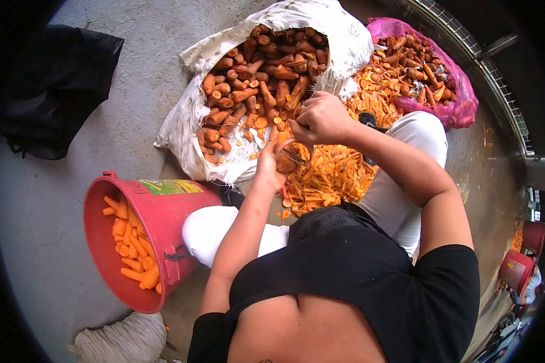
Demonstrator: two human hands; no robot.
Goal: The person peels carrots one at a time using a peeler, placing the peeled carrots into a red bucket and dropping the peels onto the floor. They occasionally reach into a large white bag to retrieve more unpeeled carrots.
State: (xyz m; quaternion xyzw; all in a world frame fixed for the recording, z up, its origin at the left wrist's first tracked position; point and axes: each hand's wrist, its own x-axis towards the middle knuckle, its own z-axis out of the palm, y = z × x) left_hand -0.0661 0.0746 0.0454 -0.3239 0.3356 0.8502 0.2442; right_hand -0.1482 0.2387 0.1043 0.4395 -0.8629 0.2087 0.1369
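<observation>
My left hand [270, 164] is wrapped round a carrot [283, 145], held upright over the pile of peelings. My right hand [326, 120] is closed on a peeler [295, 158], whose curved frame and blade lie against the carrot's side. Its handle is mostly hidden in my fingers. Just beyond my hands, a white woven sack [345, 30] lies open, full of unpeeled carrots [242, 95]. Orange peelings [324, 181] are heaped on the floor between my legs.
At left, a tilted red bucket [181, 242] holds peeled carrots [134, 236]. A pink mesh sack [463, 97] with carrots lies at the upper right. A black bag [57, 85] is on the floor at upper left, and a pale sack [124, 339] lies below the bucket.
</observation>
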